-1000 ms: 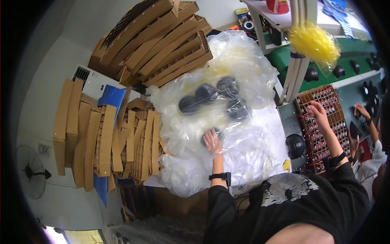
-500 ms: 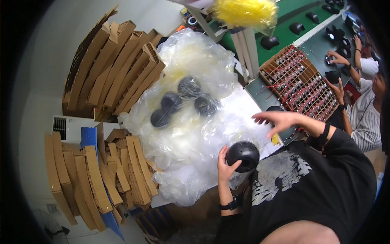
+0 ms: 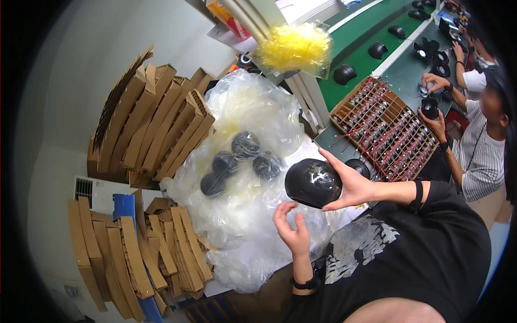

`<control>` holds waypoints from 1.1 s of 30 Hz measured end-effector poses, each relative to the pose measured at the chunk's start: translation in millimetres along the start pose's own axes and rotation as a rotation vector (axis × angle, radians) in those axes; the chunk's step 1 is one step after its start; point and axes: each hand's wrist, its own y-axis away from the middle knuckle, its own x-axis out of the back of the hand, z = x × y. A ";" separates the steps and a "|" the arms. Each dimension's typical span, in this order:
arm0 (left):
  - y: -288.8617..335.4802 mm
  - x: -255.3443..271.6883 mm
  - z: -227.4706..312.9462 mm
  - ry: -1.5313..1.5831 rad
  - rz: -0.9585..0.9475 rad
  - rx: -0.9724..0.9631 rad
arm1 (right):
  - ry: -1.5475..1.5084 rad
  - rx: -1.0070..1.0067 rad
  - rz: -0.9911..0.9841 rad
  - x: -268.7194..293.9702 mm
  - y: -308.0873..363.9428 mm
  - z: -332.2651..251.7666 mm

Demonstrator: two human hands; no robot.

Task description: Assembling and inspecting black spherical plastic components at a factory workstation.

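Note:
My right hand (image 3: 353,185) grips a glossy black rounded shell (image 3: 313,183) from its right side, thumb below and fingers above. The shell is held over the clear plastic bags, its smooth curved face toward me. Just below and left of it, my left hand (image 3: 293,229) is open, fingers slightly bent and apart, holding nothing. Several black round shells, one of them this bagged shell (image 3: 245,144), lie inside the crumpled clear plastic bags (image 3: 237,231) on the white table. Another black round part (image 3: 358,168), with a perforated face, sits partly hidden behind my right hand.
Cardboard partition trays (image 3: 161,118) are stacked at the left, with more cardboard (image 3: 118,253) below. A partitioned box (image 3: 385,129) holds red-wired parts. Yellow shredded filler (image 3: 296,48) hangs in a bag. Black shells stand on the green belt (image 3: 355,48); co-workers (image 3: 482,129) sit at the right.
The shell has passed from my left hand to my right and turned, its hollow side no longer showing. My left hand has let go and opened. The view has shifted slightly.

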 end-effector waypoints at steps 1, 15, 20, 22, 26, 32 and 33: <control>2.8 -3.1 9.8 -0.073 -0.099 0.007 | -0.021 -0.043 0.037 -2.0 -0.8 -4.6; -38.1 -6.3 21.6 0.366 -0.022 0.340 | 0.622 0.331 0.018 23.1 -5.4 -20.0; -38.7 -2.8 16.9 0.476 -0.165 0.515 | 0.670 0.850 -0.127 27.9 -16.3 -25.1; -37.3 -1.9 17.1 0.486 -0.185 0.539 | 0.721 0.902 -0.144 21.7 -18.7 -24.8; -32.8 -0.2 21.7 0.419 -0.243 0.567 | 0.779 1.046 -0.160 16.9 -21.1 -20.6; -28.2 -3.2 21.2 0.338 -0.288 0.613 | 0.782 1.086 -0.272 15.3 -22.0 -12.1; -26.6 -3.8 20.0 0.306 -0.323 0.590 | 0.749 1.053 -0.298 14.1 -22.8 -8.2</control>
